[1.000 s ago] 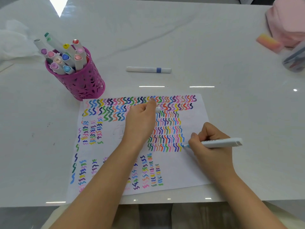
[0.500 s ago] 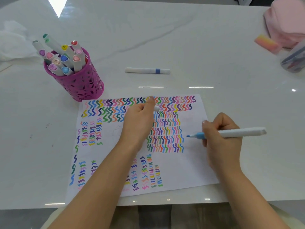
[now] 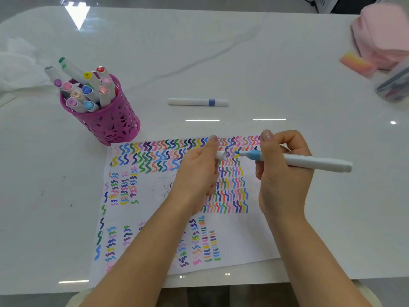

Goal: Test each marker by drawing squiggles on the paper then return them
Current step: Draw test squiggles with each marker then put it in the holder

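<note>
A white sheet of paper (image 3: 241, 240) covered in coloured squiggles lies on the white table. My right hand (image 3: 282, 173) grips a white marker (image 3: 316, 163) with a light blue tip, held above the paper's top right and pointing left. My left hand (image 3: 197, 171) holds the marker's white cap (image 3: 220, 155), its open end a short gap from the tip. A magenta cup (image 3: 106, 120) with several markers stands off the paper's top left corner.
One capped white marker with a blue band (image 3: 198, 102) lies on the table beyond the paper. A pink pouch (image 3: 382, 34), an orange-pink eraser (image 3: 357, 65) and a clear case (image 3: 394, 85) sit at the far right. Crumpled white tissue (image 3: 17, 67) lies at the far left.
My right hand has lifted the marker off the paper's lower squiggle block and carried it up and left, bringing the tip close to the cap in my left hand.
</note>
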